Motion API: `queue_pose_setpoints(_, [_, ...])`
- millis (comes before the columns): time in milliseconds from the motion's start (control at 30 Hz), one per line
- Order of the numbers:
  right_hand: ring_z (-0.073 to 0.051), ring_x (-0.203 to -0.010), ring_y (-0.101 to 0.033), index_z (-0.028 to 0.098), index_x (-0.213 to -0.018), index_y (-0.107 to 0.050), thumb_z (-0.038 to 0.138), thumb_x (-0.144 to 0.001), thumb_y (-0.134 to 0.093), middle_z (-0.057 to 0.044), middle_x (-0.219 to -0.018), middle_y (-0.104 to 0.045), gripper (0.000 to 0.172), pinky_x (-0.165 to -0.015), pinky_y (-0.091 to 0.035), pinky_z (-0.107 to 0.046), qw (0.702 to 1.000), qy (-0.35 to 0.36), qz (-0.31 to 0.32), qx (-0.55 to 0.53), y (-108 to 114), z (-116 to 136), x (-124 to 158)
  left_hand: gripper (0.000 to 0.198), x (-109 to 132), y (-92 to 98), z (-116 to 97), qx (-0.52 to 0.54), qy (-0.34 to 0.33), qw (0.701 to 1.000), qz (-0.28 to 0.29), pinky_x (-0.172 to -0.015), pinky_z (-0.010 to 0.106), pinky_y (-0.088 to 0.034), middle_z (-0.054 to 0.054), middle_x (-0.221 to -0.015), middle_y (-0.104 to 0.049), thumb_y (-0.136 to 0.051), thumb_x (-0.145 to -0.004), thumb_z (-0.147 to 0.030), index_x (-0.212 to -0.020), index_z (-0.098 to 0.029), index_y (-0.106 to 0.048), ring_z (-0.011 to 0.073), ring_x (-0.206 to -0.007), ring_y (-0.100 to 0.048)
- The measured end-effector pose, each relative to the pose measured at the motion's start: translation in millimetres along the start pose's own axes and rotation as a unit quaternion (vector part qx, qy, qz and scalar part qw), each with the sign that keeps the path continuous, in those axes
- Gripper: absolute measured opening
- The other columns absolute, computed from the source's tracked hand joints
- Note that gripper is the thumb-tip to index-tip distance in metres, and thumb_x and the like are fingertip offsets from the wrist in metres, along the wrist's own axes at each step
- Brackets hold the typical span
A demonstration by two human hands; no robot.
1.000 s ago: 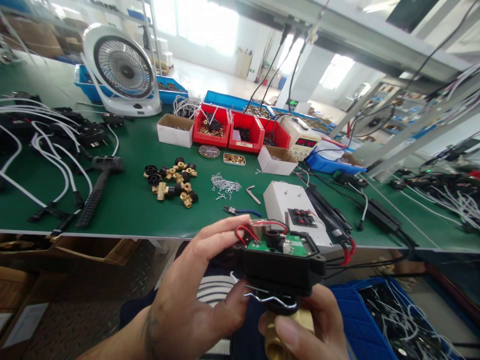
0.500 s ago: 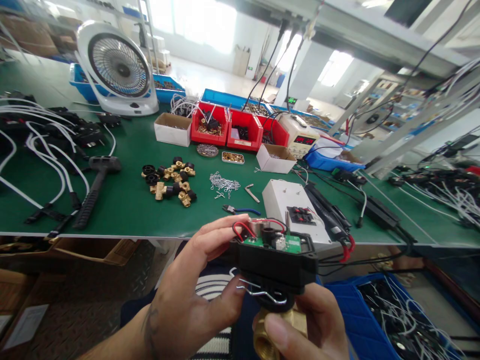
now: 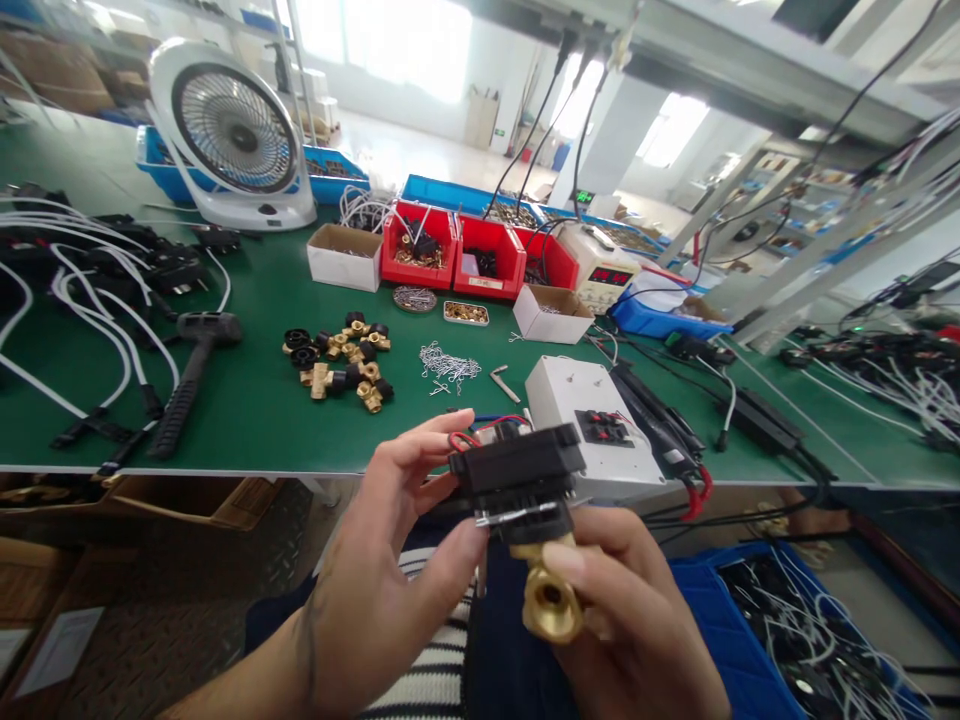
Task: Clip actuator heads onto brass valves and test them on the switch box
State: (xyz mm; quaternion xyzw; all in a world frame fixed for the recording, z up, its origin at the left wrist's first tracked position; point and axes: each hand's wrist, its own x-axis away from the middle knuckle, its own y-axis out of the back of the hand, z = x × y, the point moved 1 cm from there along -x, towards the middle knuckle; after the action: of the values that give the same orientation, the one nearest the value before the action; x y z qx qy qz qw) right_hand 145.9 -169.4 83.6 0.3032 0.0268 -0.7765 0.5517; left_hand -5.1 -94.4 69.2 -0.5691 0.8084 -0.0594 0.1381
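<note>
My left hand (image 3: 390, 560) is closed on the left end of a black plastic valve actuator housing (image 3: 521, 466), fingers behind it and thumb by a silver wire clip (image 3: 517, 516). The clip lies across the black collar under the housing. Below the collar sits a brass valve body (image 3: 553, 608), its threaded opening facing me. My right hand (image 3: 637, 610) grips this brass body, thumb on its upper side. Red wires (image 3: 465, 440) show at the housing's top edge; most of the inside is hidden by the tilt.
Brass valve fittings (image 3: 337, 360), loose wire clips (image 3: 448, 364) and a hammer (image 3: 191, 375) lie on the green bench (image 3: 255, 420). A white switch box (image 3: 559, 390) stands right of centre. Red bins (image 3: 487, 265) and a fan (image 3: 236, 140) are behind. A blue crate (image 3: 720, 630) is low right.
The valve assembly has been tilted, so the housing's wall now faces me and the green circuit board is out of sight. It has shifted slightly left and up; the brass opening shows more.
</note>
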Motion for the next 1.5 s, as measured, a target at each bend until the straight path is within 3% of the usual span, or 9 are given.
queue_pose_setpoints(233, [-0.014,-0.072,-0.065,0.035,-0.125,-0.065,0.025,-0.088,-0.072,0.0,-0.092,-0.07,0.039,-0.061,-0.055,-0.022,0.996,0.055,0.053,0.057,6,9,-28,0.021,-7,4.1,-4,0.005,0.08,0.997,0.019,-0.087,0.023,-0.059,0.004,-0.11,-0.074,-0.068,-0.092,-0.027,-0.109,-0.024,-0.057,0.0177,-0.105,-0.072])
queue_pose_setpoints(367, [-0.012,-0.067,-0.064,0.032,-0.119,-0.067,0.021,-0.085,-0.074,0.001,-0.089,-0.073,0.036,-0.059,-0.054,-0.02,0.998,0.014,0.031,0.056,7,15,-32,0.019,-6,5.2,-6,-0.073,0.024,0.997,-0.01,-0.081,0.016,-0.057,-0.002,-0.099,-0.072,-0.068,-0.089,-0.023,-0.103,-0.025,-0.056,0.011,-0.094,-0.072])
queue_pose_setpoints(500, [-0.009,-0.06,-0.061,0.036,-0.109,-0.071,0.029,-0.087,-0.074,0.004,-0.085,-0.073,0.024,-0.049,-0.05,-0.014,0.994,-0.097,0.004,-0.043,7,10,-33,0.025,-1,9.3,-6,-0.157,-0.054,0.986,-0.016,-0.088,0.014,-0.053,-0.006,-0.114,-0.068,-0.069,-0.089,-0.022,-0.108,-0.03,-0.055,0.0072,-0.1,-0.069])
queue_pose_setpoints(667, [-0.006,-0.051,-0.055,0.032,-0.106,-0.072,0.043,-0.086,-0.074,0.003,-0.075,-0.068,0.023,-0.043,-0.044,-0.012,0.939,-0.244,0.015,-0.241,4,-1,-33,0.037,7,18.9,-5,-0.25,-0.105,0.962,-0.017,-0.091,0.023,-0.049,-0.002,-0.114,-0.064,-0.072,-0.089,-0.037,-0.121,-0.033,-0.054,0.0158,-0.108,-0.062])
queue_pose_setpoints(800, [-0.002,-0.042,-0.046,0.024,-0.1,-0.068,0.042,-0.083,-0.077,0.003,-0.069,-0.065,0.026,-0.038,-0.035,-0.011,0.889,-0.314,0.04,-0.331,-1,-2,-37,0.034,7,19.9,-10,-0.273,-0.1,0.957,-0.014,-0.079,0.025,-0.051,-0.001,-0.103,-0.066,-0.065,-0.091,-0.05,-0.118,-0.031,-0.056,0.0167,-0.093,-0.064])
queue_pose_setpoints(900, [-0.002,-0.04,-0.047,0.022,-0.1,-0.066,0.043,-0.083,-0.077,0.005,-0.063,-0.064,0.029,-0.041,-0.039,-0.011,0.855,-0.356,0.068,-0.371,-3,0,-40,0.031,3,16.4,-17,-0.267,-0.07,0.961,-0.013,-0.067,0.024,-0.052,-0.002,-0.092,-0.068,-0.056,-0.095,-0.056,-0.11,-0.028,-0.059,0.0154,-0.08,-0.065])
queue_pose_setpoints(1233, [-0.003,-0.049,-0.064,0.02,-0.092,-0.075,0.042,-0.09,-0.072,0.005,-0.059,-0.069,0.022,-0.055,-0.054,-0.008,0.769,-0.423,0.117,-0.465,-5,-5,-42,0.044,-2,15.4,-21,-0.16,0.04,0.986,-0.029,-0.064,0.027,-0.05,-0.001,-0.087,-0.069,-0.041,-0.097,-0.065,-0.104,-0.028,-0.063,0.0179,-0.077,-0.065])
queue_pose_setpoints(1400, [0.001,-0.046,-0.064,0.017,-0.08,-0.076,0.039,-0.087,-0.076,0.005,-0.061,-0.074,0.023,-0.057,-0.053,-0.003,0.723,-0.43,0.128,-0.526,-11,-8,-43,0.039,-3,15.3,-21,-0.185,0.029,0.982,-0.005,-0.069,0.028,-0.05,-0.002,-0.089,-0.069,-0.04,-0.1,-0.061,-0.104,-0.029,-0.063,0.0163,-0.077,-0.065])
queue_pose_setpoints(1500, [0.0,-0.046,-0.065,0.017,-0.081,-0.074,0.039,-0.087,-0.076,0.006,-0.056,-0.072,0.023,-0.057,-0.053,-0.003,0.719,-0.426,0.124,-0.535,-12,-11,-41,0.039,-3,16.2,-22,-0.183,0.026,0.983,-0.001,-0.073,0.028,-0.05,-0.001,-0.092,-0.068,-0.041,-0.099,-0.061,-0.105,-0.029,-0.062,0.0166,-0.081,-0.066])
